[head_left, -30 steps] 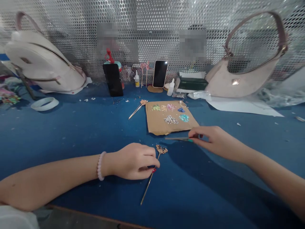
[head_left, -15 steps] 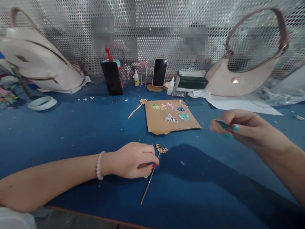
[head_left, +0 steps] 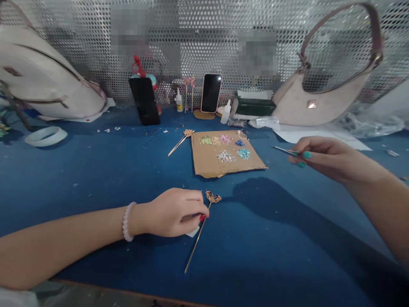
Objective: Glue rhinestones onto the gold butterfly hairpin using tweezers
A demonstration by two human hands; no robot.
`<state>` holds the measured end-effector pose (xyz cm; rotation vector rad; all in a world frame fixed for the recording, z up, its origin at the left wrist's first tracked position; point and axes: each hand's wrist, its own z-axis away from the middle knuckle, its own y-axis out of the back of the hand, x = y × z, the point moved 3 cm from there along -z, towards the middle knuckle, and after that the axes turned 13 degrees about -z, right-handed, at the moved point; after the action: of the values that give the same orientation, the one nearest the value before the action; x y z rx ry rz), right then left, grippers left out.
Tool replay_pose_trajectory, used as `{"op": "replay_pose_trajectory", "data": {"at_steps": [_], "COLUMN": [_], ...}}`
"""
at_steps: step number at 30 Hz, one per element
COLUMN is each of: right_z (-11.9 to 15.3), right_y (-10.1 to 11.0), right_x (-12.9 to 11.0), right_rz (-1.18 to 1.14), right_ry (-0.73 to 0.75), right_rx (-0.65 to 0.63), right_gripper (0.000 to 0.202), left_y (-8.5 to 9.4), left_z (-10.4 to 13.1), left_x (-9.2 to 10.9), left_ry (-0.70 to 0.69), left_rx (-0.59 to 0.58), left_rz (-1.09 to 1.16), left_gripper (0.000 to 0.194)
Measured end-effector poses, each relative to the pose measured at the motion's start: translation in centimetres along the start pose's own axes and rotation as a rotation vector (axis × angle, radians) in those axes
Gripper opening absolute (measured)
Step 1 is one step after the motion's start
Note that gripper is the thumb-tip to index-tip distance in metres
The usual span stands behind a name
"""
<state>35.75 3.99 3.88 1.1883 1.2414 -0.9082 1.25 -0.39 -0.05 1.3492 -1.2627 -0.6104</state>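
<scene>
My left hand (head_left: 175, 212), with a beaded bracelet (head_left: 128, 221) on the wrist, pinches the stem of a gold hairpin (head_left: 195, 247) just below its butterfly-shaped head (head_left: 213, 197). A small white piece (head_left: 193, 232) lies under the fingers. To the right, my right hand (head_left: 332, 162) holds thin metal tweezers (head_left: 285, 150) above the table, their tip pointing left. Between and beyond the hands lies a cardboard piece (head_left: 207, 160) bearing separate piles of small stones: green, peach, pink, dark blue, silvery and turquoise (head_left: 243, 154). A second gold hairpin (head_left: 177, 145) rests at its left edge.
Along the back stand a black phone (head_left: 145, 101), another phone (head_left: 211, 93), two glue bottles (head_left: 179, 101) and a dark green case (head_left: 254, 106). A white backpack (head_left: 47, 76) is at left, near a tape roll (head_left: 46, 136); a handbag (head_left: 326, 102) is at right.
My right hand has turned and risen slightly, so the tweezers now show in full, pointing left. The camera view has shifted a little. My left hand keeps its pinch on the hairpin.
</scene>
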Motion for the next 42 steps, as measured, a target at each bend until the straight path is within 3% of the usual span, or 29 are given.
{"op": "replay_pose_trajectory", "data": {"at_steps": [11, 19, 22, 26, 28, 32, 35, 38, 42], "right_z": [-0.4, -0.1, -0.1, 0.0, 0.1, 0.2, 0.2, 0.3, 0.3], "right_y": [-0.4, -0.6, -1.0, -1.6, -1.8, -2.2, -2.3, -1.9, -0.6], "right_x": [0.4, -0.3, -0.5, -0.7, -0.7, -0.8, -0.8, -0.8, -0.6], "right_rz": [0.16, 0.2, 0.193, 0.186, 0.18, 0.16, 0.146, 0.139, 0.138], "right_ry": [-0.13, -0.129, -0.123, -0.123, -0.119, -0.112, -0.111, -0.107, -0.089], "right_rx": [-0.124, -0.174, -0.206, -0.243, -0.256, -0.281, -0.298, -0.298, -0.265], "right_gripper": [0.034, 0.034, 0.036, 0.033, 0.032, 0.031, 0.031, 0.028, 0.024], "left_y": [0.1, 0.3, 0.8, 1.2, 0.9, -0.2, -0.7, -0.3, 1.5], "left_z": [0.1, -0.9, -2.5, -6.8, -9.3, -13.0, -13.9, -13.5, -12.2], "left_x": [-0.1, -0.3, -0.3, -0.1, -0.1, -0.1, -0.3, -0.6, -1.0], "left_ry": [0.059, 0.241, 0.284, 0.274, 0.243, 0.204, 0.21, 0.23, 0.264], "left_rx": [0.008, 0.091, 0.054, -0.051, -0.101, -0.125, -0.115, -0.092, -0.045], "left_rz": [0.081, 0.176, 0.19, 0.199, 0.212, 0.258, 0.279, 0.271, 0.241], "left_gripper": [0.023, 0.019, 0.018, 0.028, 0.04, 0.043, 0.024, 0.026, 0.023]}}
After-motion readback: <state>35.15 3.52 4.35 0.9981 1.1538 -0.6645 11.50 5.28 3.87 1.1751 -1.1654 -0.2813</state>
